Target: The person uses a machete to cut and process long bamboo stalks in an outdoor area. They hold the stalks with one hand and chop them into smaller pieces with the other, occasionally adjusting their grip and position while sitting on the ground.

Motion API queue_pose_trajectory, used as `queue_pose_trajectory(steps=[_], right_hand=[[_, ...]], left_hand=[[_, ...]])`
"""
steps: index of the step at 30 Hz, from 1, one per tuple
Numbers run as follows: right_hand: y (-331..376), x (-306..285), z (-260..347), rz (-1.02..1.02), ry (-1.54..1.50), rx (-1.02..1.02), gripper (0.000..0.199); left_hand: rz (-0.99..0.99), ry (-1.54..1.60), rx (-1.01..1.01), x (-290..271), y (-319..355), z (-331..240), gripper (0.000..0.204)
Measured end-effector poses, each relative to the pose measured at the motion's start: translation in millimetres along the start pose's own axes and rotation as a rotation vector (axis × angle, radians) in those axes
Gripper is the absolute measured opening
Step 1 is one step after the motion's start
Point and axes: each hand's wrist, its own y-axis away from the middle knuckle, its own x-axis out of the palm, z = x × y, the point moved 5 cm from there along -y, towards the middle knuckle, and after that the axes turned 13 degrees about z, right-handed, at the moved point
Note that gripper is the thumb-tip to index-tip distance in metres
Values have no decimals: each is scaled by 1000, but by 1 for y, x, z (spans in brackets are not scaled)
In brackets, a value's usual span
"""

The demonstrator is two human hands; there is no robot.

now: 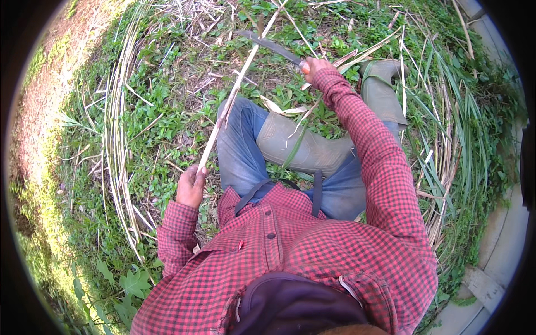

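My left hand [191, 186] is closed around the lower end of a long pale stalk [228, 105], which slants up and away to the right past my knee. In my right hand [319, 72] is the orange handle of a knife [279, 50]. Its dark blade points left and lies across the stalk near the far end; whether the edge touches it I cannot tell. A strip of brownish husk hangs along the middle of the stalk. My fingers hide the stalk's near end and most of the knife handle.
A bundle of long thin stalks [116, 123] lies curved on the grass at left. Green blades and dry stalks [446, 134] are heaped at right, beside a pale board edge [491, 245]. My legs in rubber boots [304, 146] are folded in front, among scattered husk scraps [279, 107].
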Motion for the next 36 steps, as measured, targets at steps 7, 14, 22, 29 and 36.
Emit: queue_pose_trajectory(steps=[7, 14, 22, 29, 36], right_hand=[[36, 6, 72, 126, 326, -388, 31], [-36, -22, 24, -27, -10, 57, 33], [-3, -9, 95, 89, 132, -179, 34], [-2, -32, 105, 223, 208, -188, 25], [-57, -19, 69, 74, 82, 66, 28]], left_hand=[[-204, -412, 6, -29, 2, -18, 30], [-518, -687, -59, -44, 27, -44, 25], [-696, -779, 53, -69, 8, -43, 18], [-551, -708, -98, -69, -2, -2, 24], [-642, -716, -87, -91, 12, -9, 22]])
